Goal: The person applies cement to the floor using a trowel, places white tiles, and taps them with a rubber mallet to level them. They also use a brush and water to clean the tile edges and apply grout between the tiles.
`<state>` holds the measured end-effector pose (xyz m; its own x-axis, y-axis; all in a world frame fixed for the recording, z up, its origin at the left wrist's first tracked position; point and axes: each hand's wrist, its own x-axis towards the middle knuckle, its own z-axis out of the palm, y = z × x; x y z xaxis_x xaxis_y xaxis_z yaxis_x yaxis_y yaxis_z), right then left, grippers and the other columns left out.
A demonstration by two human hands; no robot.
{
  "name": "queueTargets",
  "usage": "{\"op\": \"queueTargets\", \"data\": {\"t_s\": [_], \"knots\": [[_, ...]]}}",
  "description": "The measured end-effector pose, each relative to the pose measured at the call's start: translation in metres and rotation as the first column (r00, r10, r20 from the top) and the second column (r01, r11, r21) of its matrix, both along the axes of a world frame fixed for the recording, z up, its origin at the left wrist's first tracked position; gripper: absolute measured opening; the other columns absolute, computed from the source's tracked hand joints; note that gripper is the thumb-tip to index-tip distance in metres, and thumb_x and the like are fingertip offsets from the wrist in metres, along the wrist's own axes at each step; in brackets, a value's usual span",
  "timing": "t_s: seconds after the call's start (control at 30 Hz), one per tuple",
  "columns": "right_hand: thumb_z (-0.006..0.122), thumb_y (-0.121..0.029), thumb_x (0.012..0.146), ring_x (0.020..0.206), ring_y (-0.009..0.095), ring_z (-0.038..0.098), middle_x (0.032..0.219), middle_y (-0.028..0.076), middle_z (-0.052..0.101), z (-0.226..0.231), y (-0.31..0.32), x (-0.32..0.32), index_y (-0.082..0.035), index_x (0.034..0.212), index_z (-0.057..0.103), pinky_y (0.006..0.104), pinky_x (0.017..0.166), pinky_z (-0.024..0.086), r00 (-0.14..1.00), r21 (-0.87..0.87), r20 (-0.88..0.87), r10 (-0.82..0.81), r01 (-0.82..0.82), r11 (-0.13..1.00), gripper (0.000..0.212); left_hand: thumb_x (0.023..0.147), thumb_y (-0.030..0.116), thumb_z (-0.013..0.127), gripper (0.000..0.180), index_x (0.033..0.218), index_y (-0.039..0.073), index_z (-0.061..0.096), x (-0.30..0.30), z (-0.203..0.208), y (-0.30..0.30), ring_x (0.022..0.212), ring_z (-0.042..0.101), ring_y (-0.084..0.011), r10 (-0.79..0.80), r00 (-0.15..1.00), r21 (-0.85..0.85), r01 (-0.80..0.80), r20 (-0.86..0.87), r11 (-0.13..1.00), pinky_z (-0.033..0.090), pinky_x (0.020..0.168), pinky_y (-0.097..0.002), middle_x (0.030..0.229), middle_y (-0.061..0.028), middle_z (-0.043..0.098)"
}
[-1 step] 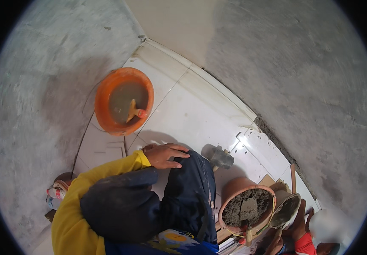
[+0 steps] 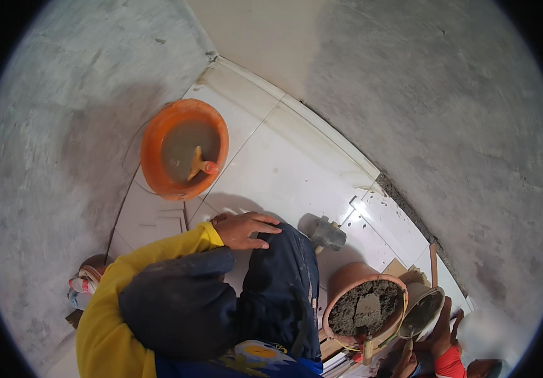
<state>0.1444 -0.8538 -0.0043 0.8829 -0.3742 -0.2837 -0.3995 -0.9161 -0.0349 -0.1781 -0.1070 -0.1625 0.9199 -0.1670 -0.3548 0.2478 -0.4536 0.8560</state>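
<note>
My left hand (image 2: 246, 231), at the end of a yellow sleeve (image 2: 167, 247), rests on the dark trousers (image 2: 282, 283) at my knee. It holds nothing; its fingers are stretched out and a little apart. I cannot see my right hand. Beyond the left hand stands an orange tub (image 2: 152, 151) of murky water, with a yellowish tool with a red end (image 2: 197, 165) lying in it. Just right of my knee a black-headed mallet (image 2: 328, 235) lies on the pale tiles (image 2: 277, 170).
To the lower right stands a bucket of wet mortar (image 2: 362, 309), a trowel's wooden handle (image 2: 367, 350) at its rim. Beside it, another person's hand (image 2: 441, 327), below a red sleeve, is near a smaller bucket (image 2: 424, 313). Grey walls (image 2: 435, 94) edge the tiled floor.
</note>
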Motion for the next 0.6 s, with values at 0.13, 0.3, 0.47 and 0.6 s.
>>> {"op": "queueTargets", "data": {"t_s": [0.13,0.3,0.47,0.6], "knots": [[0.071,-0.053,0.101,0.068,0.020,0.051,0.079,0.005,0.052,0.007,-0.007,-0.052,-0.010,0.107,0.065,0.0372,0.060,0.044,0.992,0.105,0.060,-0.113,0.106,0.989,0.043,0.101,0.035,0.078,0.054,0.152,0.021,0.066,0.005,-0.006,0.001,0.148,0.054,-0.0263,-0.021,0.999,-0.022,0.022,0.026,1.000,0.048,0.119,-0.0410,0.161,-0.0039,0.057],[0.070,-0.053,0.103,0.058,0.015,0.049,0.070,0.001,0.048,0.014,-0.004,-0.161,-0.010,0.100,0.065,0.0343,0.053,0.042,0.941,0.407,0.086,-0.326,0.265,0.874,0.044,0.101,0.034,0.077,0.053,0.151,0.018,0.067,0.000,-0.008,0.008,0.149,0.052,-0.0284,-0.014,0.999,0.004,0.014,0.031,1.000,0.046,0.121,-0.0417,0.162,-0.0055,0.057],[0.070,-0.054,0.104,0.049,0.003,0.036,0.065,-0.007,0.043,0.033,0.048,-0.178,-0.018,0.090,0.056,0.0257,0.044,0.027,0.867,0.649,0.106,-0.486,0.310,0.695,0.042,0.100,0.030,0.077,0.055,0.151,0.013,0.066,0.000,0.001,0.011,0.152,0.049,-0.0303,0.015,1.000,-0.053,-0.016,-0.015,0.998,0.040,0.125,-0.0426,0.163,-0.0089,0.055],[0.073,-0.047,0.105,0.050,0.003,0.039,0.067,-0.008,0.044,0.040,0.043,-0.192,-0.014,0.099,0.059,0.0235,0.044,0.029,0.870,0.721,0.129,-0.476,0.248,0.647,0.036,0.101,0.032,0.077,0.055,0.152,0.017,0.065,0.012,-0.001,0.004,0.150,0.052,-0.0285,0.014,0.999,-0.063,-0.017,-0.039,0.998,0.045,0.122,-0.0407,0.161,-0.0054,0.057]]}}
